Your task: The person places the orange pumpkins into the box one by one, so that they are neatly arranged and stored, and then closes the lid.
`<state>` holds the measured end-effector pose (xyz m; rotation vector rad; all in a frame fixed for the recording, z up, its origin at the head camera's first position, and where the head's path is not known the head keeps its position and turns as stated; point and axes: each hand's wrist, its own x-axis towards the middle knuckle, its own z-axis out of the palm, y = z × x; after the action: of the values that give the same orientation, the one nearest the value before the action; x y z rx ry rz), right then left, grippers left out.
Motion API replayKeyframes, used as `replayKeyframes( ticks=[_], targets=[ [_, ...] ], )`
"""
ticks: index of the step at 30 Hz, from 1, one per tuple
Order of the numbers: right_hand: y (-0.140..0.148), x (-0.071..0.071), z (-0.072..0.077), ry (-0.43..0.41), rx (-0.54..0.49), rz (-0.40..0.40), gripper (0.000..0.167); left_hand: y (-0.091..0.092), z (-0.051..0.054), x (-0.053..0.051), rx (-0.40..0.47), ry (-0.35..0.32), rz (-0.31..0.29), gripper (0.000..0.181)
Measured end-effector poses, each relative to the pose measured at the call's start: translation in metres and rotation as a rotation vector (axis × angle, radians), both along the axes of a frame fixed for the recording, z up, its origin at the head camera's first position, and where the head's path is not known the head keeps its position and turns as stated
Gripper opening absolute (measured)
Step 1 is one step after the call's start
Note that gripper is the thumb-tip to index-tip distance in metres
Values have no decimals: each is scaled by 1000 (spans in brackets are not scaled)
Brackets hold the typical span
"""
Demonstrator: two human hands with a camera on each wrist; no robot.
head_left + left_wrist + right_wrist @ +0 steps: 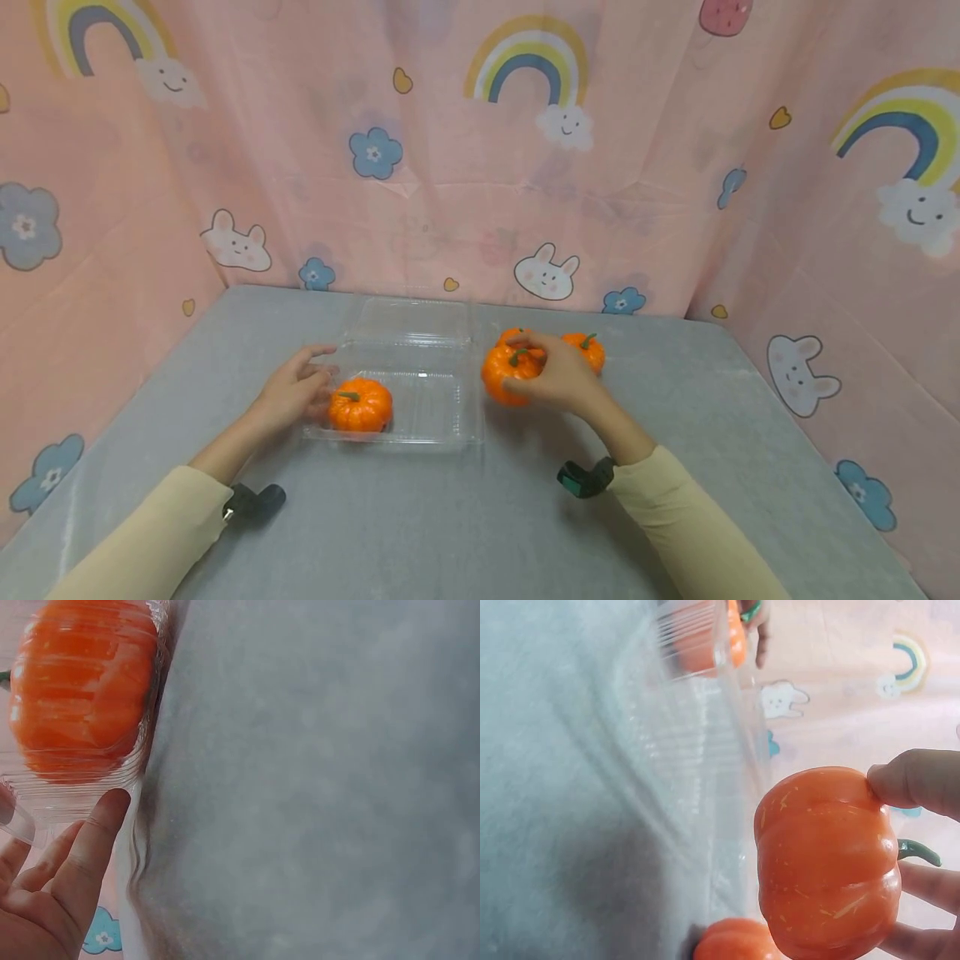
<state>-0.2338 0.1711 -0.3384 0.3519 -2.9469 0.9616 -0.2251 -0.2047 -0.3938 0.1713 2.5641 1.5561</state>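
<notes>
A clear plastic container [431, 439] with its lid folded back lies on the table, one orange pumpkin [362, 406] in the left part of its base. My left hand [294, 392] is at the container's left side, fingers extended; in the left wrist view a fingertip [114, 802] is at the clear wall by the pumpkin [86, 690]. To the right of the container, my right hand [564, 375] grips another pumpkin [504, 377] between thumb and fingers. That held pumpkin [829, 862] appears lifted off the table in the right wrist view, its green stem facing the palm.
Two more pumpkins stand behind my right hand, one [513, 334] partly hidden by the held pumpkin and one [588, 352] farther right. The grey table [450, 533] meets a pink patterned curtain [465, 192] at the back and sides.
</notes>
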Motion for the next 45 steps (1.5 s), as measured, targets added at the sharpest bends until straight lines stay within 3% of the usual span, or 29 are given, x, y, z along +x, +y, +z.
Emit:
replayKeyframes(
  ticks=[17,25,45],
  targets=[
    [-37,-4,6,75,-58,154,53,-1,-4,-3,5,-20,14,51],
    [-57,-2,5,12,-110,221,53,0,-2,-2,12,-23,13,52],
    [-84,-8,-17,0,-6,392,48,-1,-5,-3,0,-24,19,50]
  ],
)
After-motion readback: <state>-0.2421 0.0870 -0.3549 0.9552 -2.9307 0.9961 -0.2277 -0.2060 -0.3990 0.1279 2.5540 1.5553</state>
